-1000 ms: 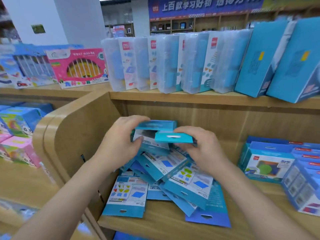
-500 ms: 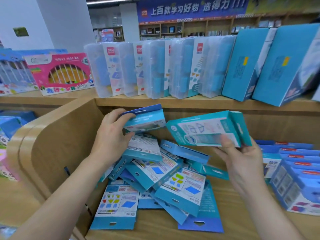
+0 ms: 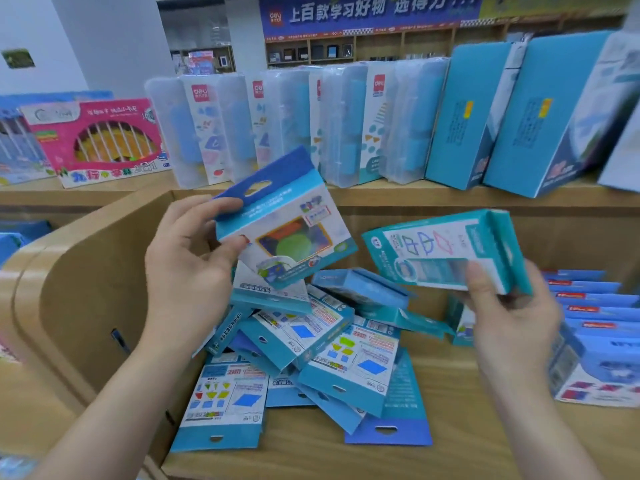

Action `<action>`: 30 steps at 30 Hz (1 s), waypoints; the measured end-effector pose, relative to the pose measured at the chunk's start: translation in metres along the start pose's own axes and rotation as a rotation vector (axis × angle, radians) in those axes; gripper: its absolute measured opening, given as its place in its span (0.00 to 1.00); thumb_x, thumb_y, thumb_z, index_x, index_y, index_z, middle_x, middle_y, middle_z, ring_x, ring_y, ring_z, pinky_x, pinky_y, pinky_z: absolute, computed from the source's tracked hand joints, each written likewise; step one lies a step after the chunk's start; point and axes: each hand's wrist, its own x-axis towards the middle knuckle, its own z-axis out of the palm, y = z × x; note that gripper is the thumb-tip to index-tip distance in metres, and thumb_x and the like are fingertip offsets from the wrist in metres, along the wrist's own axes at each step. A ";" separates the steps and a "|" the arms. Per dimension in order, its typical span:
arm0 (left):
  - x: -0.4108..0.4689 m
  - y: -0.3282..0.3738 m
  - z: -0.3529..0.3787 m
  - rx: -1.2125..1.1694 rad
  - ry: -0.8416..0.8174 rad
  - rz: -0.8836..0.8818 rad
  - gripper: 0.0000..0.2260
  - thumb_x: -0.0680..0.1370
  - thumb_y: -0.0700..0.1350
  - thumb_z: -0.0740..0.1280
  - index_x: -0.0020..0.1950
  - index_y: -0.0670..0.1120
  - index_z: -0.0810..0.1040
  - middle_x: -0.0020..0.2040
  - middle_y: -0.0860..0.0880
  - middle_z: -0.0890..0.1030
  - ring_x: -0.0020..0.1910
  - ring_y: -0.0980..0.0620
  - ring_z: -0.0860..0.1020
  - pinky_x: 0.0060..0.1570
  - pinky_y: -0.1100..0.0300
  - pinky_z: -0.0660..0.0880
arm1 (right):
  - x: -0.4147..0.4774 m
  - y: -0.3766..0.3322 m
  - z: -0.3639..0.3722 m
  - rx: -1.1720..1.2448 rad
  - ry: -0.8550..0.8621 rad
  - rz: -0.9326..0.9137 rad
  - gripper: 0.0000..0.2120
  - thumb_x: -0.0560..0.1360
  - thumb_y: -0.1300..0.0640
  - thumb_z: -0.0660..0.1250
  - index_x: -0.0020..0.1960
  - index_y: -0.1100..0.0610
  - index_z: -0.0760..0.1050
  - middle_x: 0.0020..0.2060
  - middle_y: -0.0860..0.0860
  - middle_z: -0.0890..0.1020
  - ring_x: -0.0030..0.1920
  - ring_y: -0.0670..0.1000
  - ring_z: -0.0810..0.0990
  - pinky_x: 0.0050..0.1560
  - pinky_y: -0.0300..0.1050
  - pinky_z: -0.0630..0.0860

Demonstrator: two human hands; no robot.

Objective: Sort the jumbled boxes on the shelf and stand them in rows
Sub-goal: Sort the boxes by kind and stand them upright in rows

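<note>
Head view: blue box (image 3: 287,223) in left hand (image 3: 187,275), teal box (image 3: 446,251) in right hand (image 3: 512,320)

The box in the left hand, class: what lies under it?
A jumbled pile of blue boxes lies below it on the wooden shelf. Boxes deeper in the pile are covered; their number cannot be told.

Upper shelf (image 3: 104,192): a row of clear plastic cases (image 3: 284,126) standing upright, red brand tags on the inserts. Just right of them, tall blue cartons (image 3: 464,123). At the left end, a pink window-front toy box (image 3: 97,140), with a blue toy box (image 3: 20,147) partly behind it. Far back: a blue banner (image 3: 367,12) with white Chinese text, wooden wall cubbies (image 3: 311,51) under it, a white pillar (image 3: 114,39), and a small green sign (image 3: 17,58) on the wall.
</note>
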 end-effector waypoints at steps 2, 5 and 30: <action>-0.009 0.006 0.002 -0.150 -0.017 -0.083 0.18 0.72 0.30 0.70 0.53 0.52 0.79 0.54 0.54 0.77 0.53 0.61 0.77 0.52 0.70 0.72 | 0.008 -0.020 -0.016 -0.111 0.004 -0.167 0.09 0.72 0.54 0.71 0.50 0.46 0.75 0.43 0.39 0.83 0.45 0.39 0.80 0.47 0.34 0.75; -0.026 0.012 0.010 -0.249 -0.092 -0.122 0.18 0.73 0.33 0.70 0.53 0.55 0.79 0.57 0.54 0.78 0.58 0.51 0.78 0.55 0.51 0.77 | 0.020 -0.042 -0.041 -0.250 0.012 -0.272 0.12 0.73 0.59 0.72 0.49 0.44 0.74 0.42 0.38 0.82 0.44 0.39 0.81 0.45 0.33 0.75; -0.042 0.089 0.087 -0.480 -0.157 -0.057 0.16 0.69 0.41 0.71 0.51 0.59 0.77 0.53 0.58 0.79 0.54 0.57 0.79 0.55 0.64 0.74 | -0.035 0.052 -0.126 -0.261 -0.444 0.369 0.24 0.72 0.54 0.72 0.65 0.54 0.71 0.56 0.46 0.82 0.58 0.47 0.80 0.60 0.50 0.76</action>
